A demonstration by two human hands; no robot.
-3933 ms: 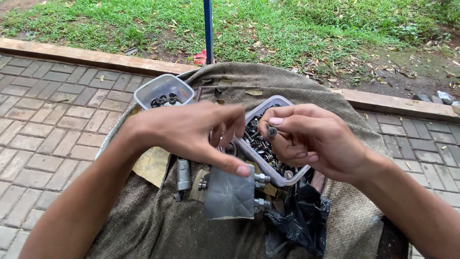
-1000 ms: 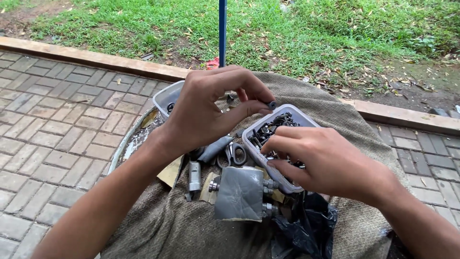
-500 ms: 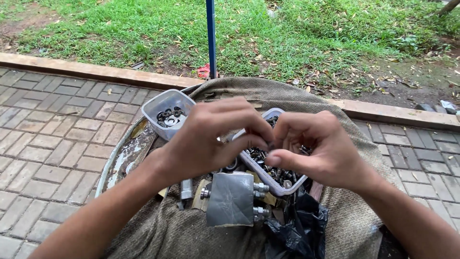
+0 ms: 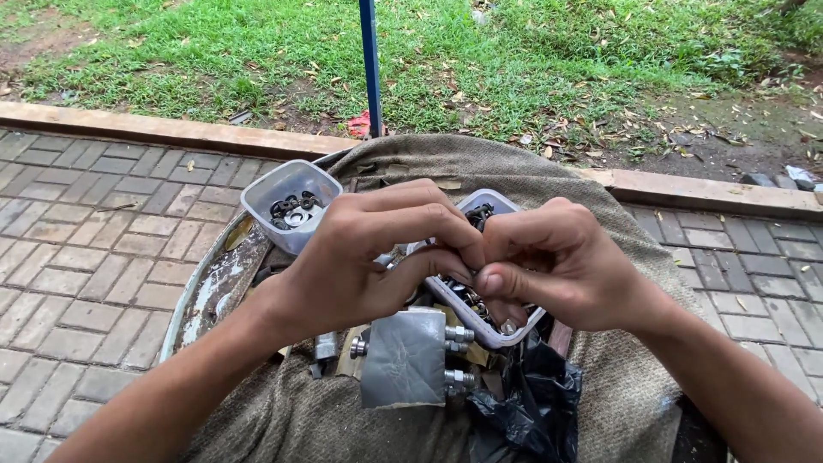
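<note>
My left hand [image 4: 360,257] and my right hand [image 4: 557,266] meet fingertip to fingertip just above a clear plastic tub [image 4: 482,324] filled with dark bolts and nuts. Both hands pinch a small metal part that the fingers almost wholly hide. A second clear tub [image 4: 257,201] with black washers and rings stands to the upper left of my left hand. Below the hands lies a grey metal block [image 4: 403,356] with bolts sticking out of its right side.
Everything rests on a brown burlap sack [image 4: 403,159] draped over a round metal rim [image 4: 201,291]. A crumpled black plastic bag [image 4: 523,403] lies at the lower right. A blue pole [image 4: 370,60] rises behind, with a kerb [image 4: 171,129], grass and brick paving [image 4: 77,257] around.
My left hand came down from above the tubs with a small silvery part, and my right hand rose from the bolt tub. Their fingertips have closed together.
</note>
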